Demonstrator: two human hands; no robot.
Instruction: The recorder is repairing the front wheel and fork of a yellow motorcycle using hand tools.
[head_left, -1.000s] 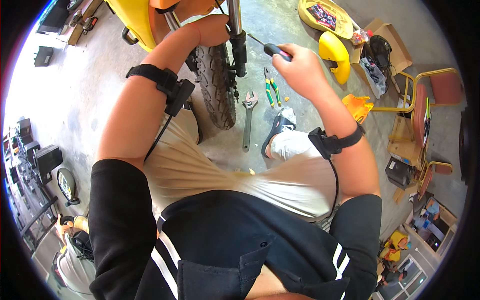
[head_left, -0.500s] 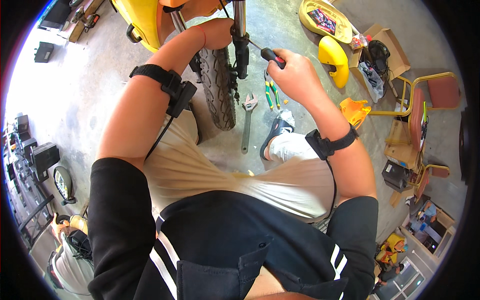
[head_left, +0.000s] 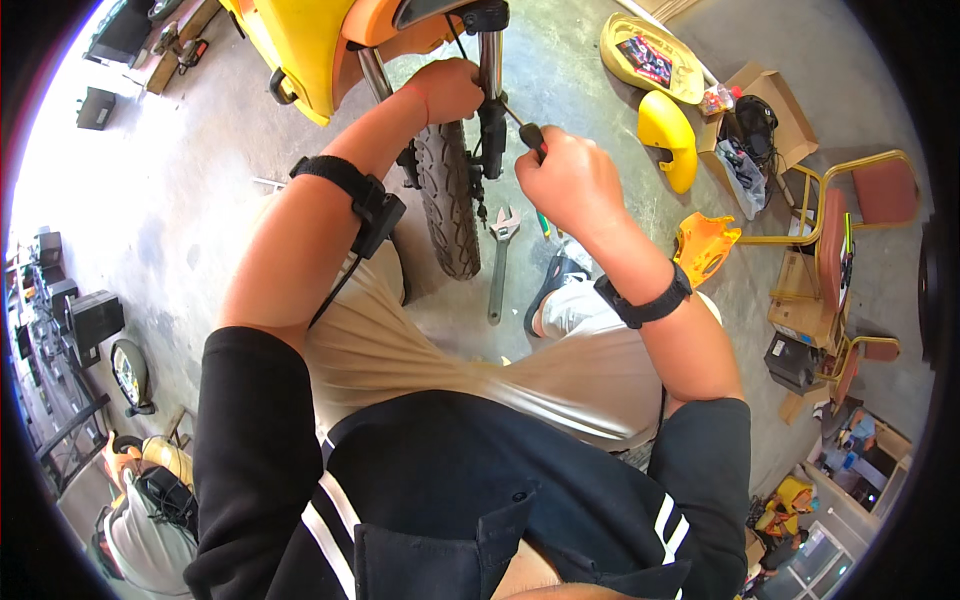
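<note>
The front wheel's tyre stands between the two fork legs of a yellow and orange two-wheeler. Over the tyre, my left hand is closed against the inner side of the right fork leg. Its fingertips and anything in them are hidden. My right hand grips a screwdriver with a dark handle. The thin shaft slants up and left, and its tip meets the right fork leg near my left hand. An adjustable wrench lies on the floor below, beside green-handled pliers mostly covered by my right hand.
A yellow fairing rises at the upper left. To the right lie a yellow curved panel, an orange cover piece and an open cardboard box. Red-seated chairs stand farther right. A round mirror is at the left.
My right hand has rolled round the screwdriver, covering more of its handle and most of the pliers. My left hand stays at the fork. The whole view has shifted slightly.
</note>
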